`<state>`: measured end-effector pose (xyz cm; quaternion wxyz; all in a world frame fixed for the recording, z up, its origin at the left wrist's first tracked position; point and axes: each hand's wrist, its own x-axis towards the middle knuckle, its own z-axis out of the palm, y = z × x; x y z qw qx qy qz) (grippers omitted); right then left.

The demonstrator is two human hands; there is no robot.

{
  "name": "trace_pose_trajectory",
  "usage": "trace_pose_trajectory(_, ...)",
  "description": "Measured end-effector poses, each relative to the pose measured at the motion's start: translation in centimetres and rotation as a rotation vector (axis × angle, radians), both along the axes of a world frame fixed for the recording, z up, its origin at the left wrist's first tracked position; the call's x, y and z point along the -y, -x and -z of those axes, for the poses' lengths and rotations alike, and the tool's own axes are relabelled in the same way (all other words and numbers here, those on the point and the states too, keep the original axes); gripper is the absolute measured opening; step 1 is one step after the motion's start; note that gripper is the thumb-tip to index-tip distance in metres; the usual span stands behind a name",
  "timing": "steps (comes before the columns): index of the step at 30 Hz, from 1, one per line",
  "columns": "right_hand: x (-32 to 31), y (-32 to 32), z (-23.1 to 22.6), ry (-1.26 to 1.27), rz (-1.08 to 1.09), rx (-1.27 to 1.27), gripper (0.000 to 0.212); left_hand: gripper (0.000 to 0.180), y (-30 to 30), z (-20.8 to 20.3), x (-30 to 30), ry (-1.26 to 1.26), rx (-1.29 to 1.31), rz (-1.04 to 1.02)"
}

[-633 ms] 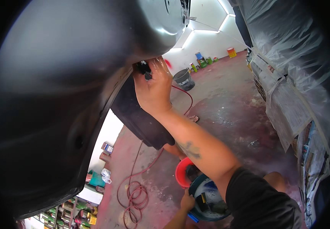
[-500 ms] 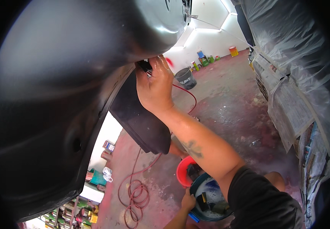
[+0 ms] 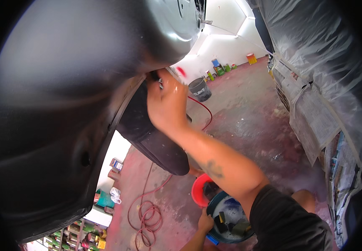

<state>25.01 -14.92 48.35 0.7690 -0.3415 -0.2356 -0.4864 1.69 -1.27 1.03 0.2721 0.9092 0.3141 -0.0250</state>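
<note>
The right hand (image 3: 167, 104) is raised to the lower edge of the grey car panel (image 3: 84, 83), fingers curled round a small dark block (image 3: 154, 76), seemingly a sanding pad, pressed against the metal. The block looks light and slightly yielding, best pinched by its sides. Nearer, low in the scene, the left hand (image 3: 206, 221) grips the rim of a blue bowl (image 3: 214, 205), beside a red bucket (image 3: 197, 190).

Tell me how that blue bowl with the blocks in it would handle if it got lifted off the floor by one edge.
The blue bowl would probably tilt toward its load, since dark blocks sit loose inside and could slide. Its inside looks wet, so the rim may be slippery. The left hand grips that rim from one side only, so a steadier lift likely needs support underneath.
</note>
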Motion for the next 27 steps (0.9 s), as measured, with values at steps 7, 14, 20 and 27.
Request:
trace_pose_trajectory(7,0.8,-1.2,-0.7,-0.038,-0.016,0.046,0.021,0.052,-0.2,0.0,0.2,0.000,-0.006,0.006)
trace_pose_trajectory(14,0.2,1.1,0.2,-0.054,0.024,0.078,0.022,0.055,0.0,0.0,0.2,-0.006,-0.012,-0.018)
trace_pose_trajectory(20,1.1,4.8,0.1,-0.102,0.059,0.231,0.028,0.056,0.1,0.9,-0.5,-0.012,0.035,-0.002)
trace_pose_trajectory(27,0.5,-4.6,0.0,0.083,0.106,0.042,0.038,0.052,-0.3,0.3,0.3,-0.028,0.047,0.023)
